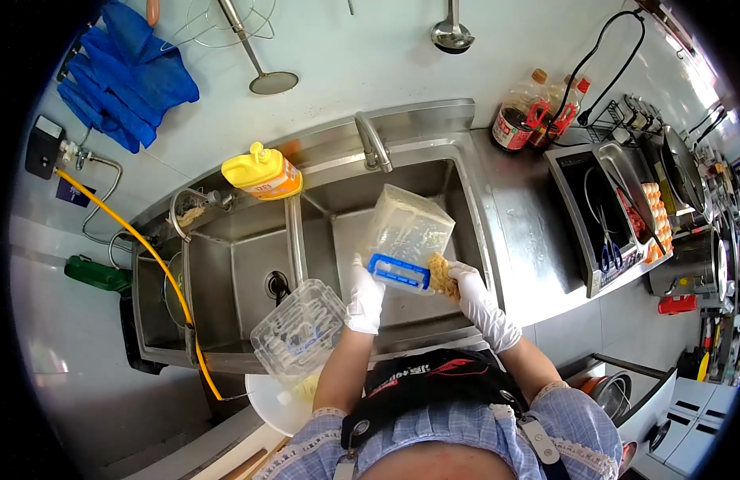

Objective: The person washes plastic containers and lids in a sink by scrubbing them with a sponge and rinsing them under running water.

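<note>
In a white glove, my left hand grips the near left edge of a translucent plastic box, tilted over the right sink basin. A blue latch shows on the box's near side. My right hand, also gloved, is closed on a tan, rough-looking sponge. The sponge touches the box beside the latch. A clear plastic lid with whitish streaks rests across the sink's front edge, left of my left forearm. Behind the box stands the faucet.
A yellow jug stands behind the basin divider. The left basin has a dark drain. A white bowl sits below the lid. Sauce bottles, an induction cooker and scissors are right. A yellow hose hangs left.
</note>
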Tool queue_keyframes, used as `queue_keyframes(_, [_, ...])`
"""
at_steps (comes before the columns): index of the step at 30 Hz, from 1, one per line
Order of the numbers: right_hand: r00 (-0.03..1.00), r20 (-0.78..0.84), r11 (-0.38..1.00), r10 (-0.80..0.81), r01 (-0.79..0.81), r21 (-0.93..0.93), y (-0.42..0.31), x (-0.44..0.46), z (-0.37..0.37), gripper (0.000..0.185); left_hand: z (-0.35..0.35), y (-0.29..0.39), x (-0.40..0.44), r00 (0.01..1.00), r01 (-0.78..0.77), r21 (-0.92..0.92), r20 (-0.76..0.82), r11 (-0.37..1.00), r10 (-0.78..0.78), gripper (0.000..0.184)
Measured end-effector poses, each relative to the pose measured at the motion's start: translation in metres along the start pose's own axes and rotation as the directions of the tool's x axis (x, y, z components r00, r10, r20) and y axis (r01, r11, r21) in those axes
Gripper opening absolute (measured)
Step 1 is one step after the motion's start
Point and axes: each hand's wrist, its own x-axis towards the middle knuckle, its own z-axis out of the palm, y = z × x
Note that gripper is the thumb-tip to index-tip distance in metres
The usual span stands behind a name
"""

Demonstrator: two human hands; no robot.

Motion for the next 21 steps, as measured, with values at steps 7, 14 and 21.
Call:
queue_keyframes(7, [0.886, 0.432, 0.915, 0.171, 0.019, -0.402, -0.029, -0.019, 0.011, 0.036, -0.021, -0.001, 0.022, 0.98, 0.105, -0.116, 0.182, 0.988, -0.083, 0.034])
queue_keyframes(14, [0.344, 0.791, -0.14, -0.505, 0.872, -0.469, -0.063, 0.007, 0.062, 0.035, -0.016, -0.008, 0.006, 0.896, 0.133, -0.025, 0.431, 0.991, -0.109, 0.025])
queue_keyframes(21, [0.338, 0.811, -0.29, -0.477, 0.811, -0.508, -0.028, 0.005, 0.022, 0.045, -0.055, 0.001, 0.032, 0.89, 0.203, -0.197, 0.446, 0.959, -0.097, 0.024])
